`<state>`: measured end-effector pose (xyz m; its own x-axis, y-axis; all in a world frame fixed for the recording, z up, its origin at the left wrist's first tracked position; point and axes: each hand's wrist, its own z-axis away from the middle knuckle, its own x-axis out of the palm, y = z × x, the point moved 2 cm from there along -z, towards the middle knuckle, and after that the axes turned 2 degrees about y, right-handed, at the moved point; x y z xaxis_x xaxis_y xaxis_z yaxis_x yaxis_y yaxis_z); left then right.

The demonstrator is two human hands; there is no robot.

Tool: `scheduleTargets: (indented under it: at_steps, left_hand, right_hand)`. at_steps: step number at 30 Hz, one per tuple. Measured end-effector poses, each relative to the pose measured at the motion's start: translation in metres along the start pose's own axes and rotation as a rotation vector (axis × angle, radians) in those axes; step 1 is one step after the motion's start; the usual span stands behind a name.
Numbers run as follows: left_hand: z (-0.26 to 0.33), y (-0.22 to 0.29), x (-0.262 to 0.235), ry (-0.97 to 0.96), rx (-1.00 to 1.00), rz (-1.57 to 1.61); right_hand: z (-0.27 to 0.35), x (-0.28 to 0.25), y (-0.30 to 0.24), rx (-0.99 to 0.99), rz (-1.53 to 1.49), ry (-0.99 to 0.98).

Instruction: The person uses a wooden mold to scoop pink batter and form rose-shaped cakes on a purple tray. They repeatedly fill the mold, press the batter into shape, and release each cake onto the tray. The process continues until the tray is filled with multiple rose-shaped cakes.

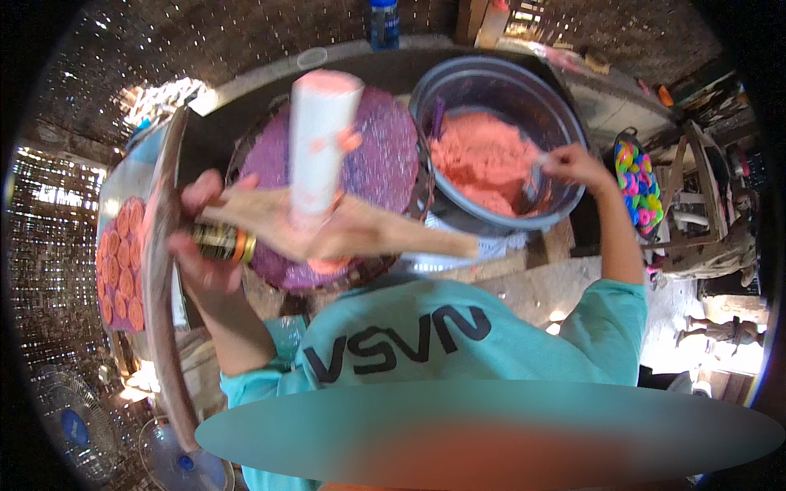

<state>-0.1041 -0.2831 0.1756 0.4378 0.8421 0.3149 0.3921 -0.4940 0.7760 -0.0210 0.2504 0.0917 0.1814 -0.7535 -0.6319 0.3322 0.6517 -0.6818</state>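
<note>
My left hand [209, 237] is wrapped round a small black-and-gold can [221, 242]. Its upper fingers also grip one end of a flat wooden handle board [393, 233]. A white tube [319, 139] stands up from this board, smeared with orange dough and filled near its top. Beside the can runs a long wooden bar [164, 311]; whether it is joined to the can I cannot tell. My right hand [577, 166] is closed on a spoon [536, 182], its lower end in the orange dough [483, 155] inside a grey tub [566, 106].
Behind the tube lies a round purple tray [381, 123] with a dark rim. Flat orange dough pieces [123, 254] cover another purple surface at left. A blue bottle [383, 24] stands at the back, and a basket of bright coloured things [637, 184] sits at right.
</note>
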Motion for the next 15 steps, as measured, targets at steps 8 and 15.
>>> scheduleTargets:
  at_steps: [8, 15]
  left_hand:
    - [-0.030, -0.023, 0.086, -0.070, -0.092, -0.248]
    - [-0.051, -0.027, 0.108, -0.146, -0.153, -0.148]
  right_hand:
    - [0.117, -0.027, -0.055, -0.178, -0.305, 0.194]
    - [0.155, -0.004, -0.063, -0.224, -0.472, 0.203]
